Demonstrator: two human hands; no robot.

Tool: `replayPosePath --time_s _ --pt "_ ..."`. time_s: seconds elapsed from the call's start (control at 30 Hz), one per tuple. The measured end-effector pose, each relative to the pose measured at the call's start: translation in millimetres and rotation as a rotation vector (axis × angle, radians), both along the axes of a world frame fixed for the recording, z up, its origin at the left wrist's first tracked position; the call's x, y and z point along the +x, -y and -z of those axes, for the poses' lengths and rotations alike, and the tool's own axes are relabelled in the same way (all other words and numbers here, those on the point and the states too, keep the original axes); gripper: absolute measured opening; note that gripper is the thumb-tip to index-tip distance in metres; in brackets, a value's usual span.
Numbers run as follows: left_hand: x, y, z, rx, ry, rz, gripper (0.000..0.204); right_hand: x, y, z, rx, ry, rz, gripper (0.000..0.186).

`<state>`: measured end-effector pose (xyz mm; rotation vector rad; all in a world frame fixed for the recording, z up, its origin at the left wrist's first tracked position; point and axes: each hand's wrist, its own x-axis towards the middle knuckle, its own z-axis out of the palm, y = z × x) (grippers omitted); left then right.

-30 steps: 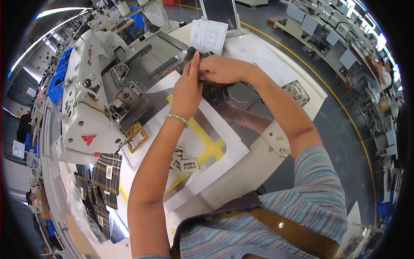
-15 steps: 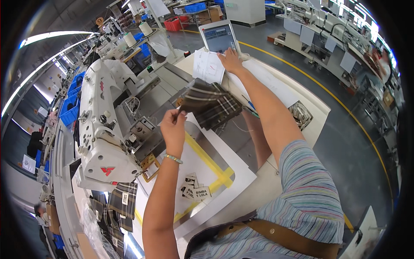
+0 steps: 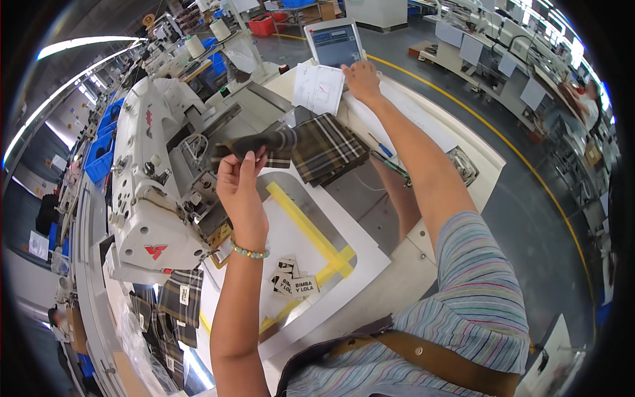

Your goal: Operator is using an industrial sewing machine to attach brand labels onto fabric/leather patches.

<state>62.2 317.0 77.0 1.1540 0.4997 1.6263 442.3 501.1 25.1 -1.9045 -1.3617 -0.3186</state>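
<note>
My left hand (image 3: 242, 188) pinches a dark plaid fabric piece (image 3: 250, 143) between thumb and fingers, lifted beside the sewing machine head. To its right lies a stack of brown, black and white plaid fabric pieces (image 3: 331, 147) on the metal machine bed. My right hand (image 3: 362, 79) reaches far forward to the lower edge of a control panel with a lit screen (image 3: 335, 46). Its fingers are bent loosely, with nothing visible in them; whether they touch the panel is unclear. Under my left wrist, several printed labels (image 3: 296, 281) lie on a white sheet marked with yellow tape (image 3: 311, 228).
The white sewing machine (image 3: 149, 192) stands close on the left. Plaid pieces with sewn labels (image 3: 180, 298) hang below it. A paper with a drawing (image 3: 319, 89) lies before the panel; a blue-handled tool (image 3: 381, 147) lies right of the fabric stack.
My left hand has moved left toward the machine, drawing one plaid piece off the stack. My right hand has shifted slightly up and right along the panel's lower edge.
</note>
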Motion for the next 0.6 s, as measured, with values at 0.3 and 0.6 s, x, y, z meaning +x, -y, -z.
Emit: replayPosePath --time_s 0.3,0.6 --pt "-36 49 -47 0.408 -0.918 -0.081 0.018 -144 152 -133 0.045 -0.237 -1.505 0.050" --pt "-108 136 -98 0.492 -1.127 -0.292 0.019 -46 63 -87 0.175 0.411 -0.279 0.042"
